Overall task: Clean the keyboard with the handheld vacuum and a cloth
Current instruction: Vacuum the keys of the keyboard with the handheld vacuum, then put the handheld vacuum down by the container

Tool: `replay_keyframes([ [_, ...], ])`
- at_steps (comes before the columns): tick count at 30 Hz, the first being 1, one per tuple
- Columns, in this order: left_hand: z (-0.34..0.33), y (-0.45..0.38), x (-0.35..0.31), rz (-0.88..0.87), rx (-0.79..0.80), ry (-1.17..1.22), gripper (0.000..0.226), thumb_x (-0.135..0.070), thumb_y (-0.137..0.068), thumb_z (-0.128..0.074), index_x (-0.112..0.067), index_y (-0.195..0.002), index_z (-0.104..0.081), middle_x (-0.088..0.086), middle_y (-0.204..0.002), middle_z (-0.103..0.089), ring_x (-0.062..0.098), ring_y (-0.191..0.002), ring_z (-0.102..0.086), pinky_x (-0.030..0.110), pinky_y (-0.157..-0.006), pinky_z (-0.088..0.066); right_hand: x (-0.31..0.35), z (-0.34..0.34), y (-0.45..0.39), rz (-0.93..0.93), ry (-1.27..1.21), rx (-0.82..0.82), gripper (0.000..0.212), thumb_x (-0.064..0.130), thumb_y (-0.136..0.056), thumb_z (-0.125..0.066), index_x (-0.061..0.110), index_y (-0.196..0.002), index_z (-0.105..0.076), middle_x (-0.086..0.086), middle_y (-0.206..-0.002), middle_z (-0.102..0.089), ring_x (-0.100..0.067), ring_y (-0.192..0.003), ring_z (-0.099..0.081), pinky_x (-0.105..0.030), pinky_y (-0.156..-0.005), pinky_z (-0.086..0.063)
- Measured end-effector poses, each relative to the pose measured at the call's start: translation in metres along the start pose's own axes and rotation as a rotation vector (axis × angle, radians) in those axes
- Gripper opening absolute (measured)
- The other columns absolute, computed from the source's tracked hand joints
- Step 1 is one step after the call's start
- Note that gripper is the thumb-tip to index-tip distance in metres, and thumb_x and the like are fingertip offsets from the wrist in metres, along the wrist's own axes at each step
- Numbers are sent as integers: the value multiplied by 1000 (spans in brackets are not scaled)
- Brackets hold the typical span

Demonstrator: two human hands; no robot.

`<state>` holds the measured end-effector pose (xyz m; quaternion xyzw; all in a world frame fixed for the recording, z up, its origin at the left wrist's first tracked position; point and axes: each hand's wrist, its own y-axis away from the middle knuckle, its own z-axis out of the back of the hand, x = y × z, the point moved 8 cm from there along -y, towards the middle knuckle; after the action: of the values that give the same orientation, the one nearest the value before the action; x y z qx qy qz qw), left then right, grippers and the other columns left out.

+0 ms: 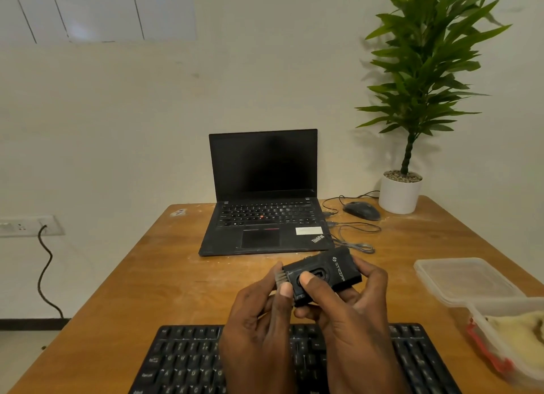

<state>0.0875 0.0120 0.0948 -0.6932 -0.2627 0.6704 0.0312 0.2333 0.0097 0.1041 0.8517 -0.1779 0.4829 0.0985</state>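
Note:
A black handheld vacuum (338, 268) with white lettering is held above the table in both hands. My left hand (259, 314) grips its brush end, thumb on the grey bristles. My right hand (350, 302) holds the body, thumb pressed on the oval button on top. Below the hands lies a black keyboard (182, 361) at the table's near edge, its middle hidden by my wrists. A yellow cloth (518, 329) sits in a clear plastic container (485, 343) with a red clip at the right.
An open black laptop (265, 223) with a dark screen stands mid-table. Beside it are a mouse (362, 210), loose cables (353, 231) and a potted plant (400, 192). A clear lid (462, 279) lies at the right. The wooden table (176, 276) is dusty.

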Motion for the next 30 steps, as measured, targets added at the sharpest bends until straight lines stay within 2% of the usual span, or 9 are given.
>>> replay_keyframes([
  [9, -17, 5, 2, -9, 18, 14, 28, -35, -94, -63, -40, -120, -71, -28, -109, -74, -5, -103, -70, 6, -77, -53, 2, 11, 2, 31, 57, -63, 49, 2, -82, -79, 26, -112, -48, -15, -81, -75, -31, -52, -68, -33, -48, -57],
  [11, -20, 8, 5, -5, 16, -19, 28, -55, -99, -62, -46, -125, -69, -29, -114, -73, -4, -109, -69, 6, -81, -52, 4, 15, 1, 32, 53, -74, 45, 3, -84, -77, 22, -112, -48, -14, -79, -75, -31, -50, -67, -33, -48, -57],
  [13, -22, 13, 5, -17, 10, -44, 54, -84, -85, -52, -57, -129, -66, -32, -119, -70, -3, -114, -67, 7, -82, -52, 8, 19, 1, 38, 63, -83, 42, 5, -85, -76, 22, -111, -48, -13, -77, -75, -30, -50, -67, -33, -47, -57],
  [15, -26, 19, 3, -27, 11, -66, 60, -97, -77, -40, -73, -130, -54, -37, -121, -65, -4, -115, -65, 5, -81, -50, 13, 25, 1, 47, 78, -107, 40, 8, -86, -76, 25, -109, -48, -9, -75, -75, -28, -51, -69, -33, -47, -57],
  [18, -40, 32, -5, -118, 75, -157, 40, -80, -84, -47, -87, -124, -43, -45, -123, -60, -4, -109, -66, 14, -82, -52, 21, 37, 1, 47, 88, -156, 37, 11, -88, -76, 27, -109, -49, -6, -73, -74, -24, -54, -72, -33, -47, -57],
  [20, -52, 42, -7, -140, 129, -210, 38, -66, -88, -50, -84, -122, -48, -40, -118, -66, -7, -103, -69, 21, -81, -56, 28, 49, 4, 45, 63, -199, 35, 11, -88, -76, 27, -107, -52, -10, -80, -75, -26, -63, -75, -39, -53, -60],
  [24, -72, 61, -10, -69, 180, -131, 34, -49, -93, -71, -59, -123, -60, -17, -113, -74, -24, -95, -63, -6, -78, -42, 37, 80, 9, 48, 34, -236, 37, 10, -86, -78, 29, -108, -55, -5, -99, -76, -27, -83, -77, -49, -72, -64],
  [27, -93, 79, -14, 26, 290, 11, 50, -38, -81, -64, -38, -130, -66, -19, -101, -78, -19, -87, -68, -4, -71, -47, 52, 104, 15, 71, 55, -240, 40, 13, -86, -78, 30, -113, -54, -3, -100, -76, -25, -84, -77, -38, -66, -62],
  [30, -112, 95, -19, 55, 335, 48, 55, -45, -77, -66, -33, -131, -70, -14, -97, -80, -2, -88, -76, 12, -74, -59, 74, 133, 23, 104, 62, -271, 38, 13, -87, -77, 25, -115, -55, -6, -99, -77, -22, -77, -76, -26, -58, -57],
])
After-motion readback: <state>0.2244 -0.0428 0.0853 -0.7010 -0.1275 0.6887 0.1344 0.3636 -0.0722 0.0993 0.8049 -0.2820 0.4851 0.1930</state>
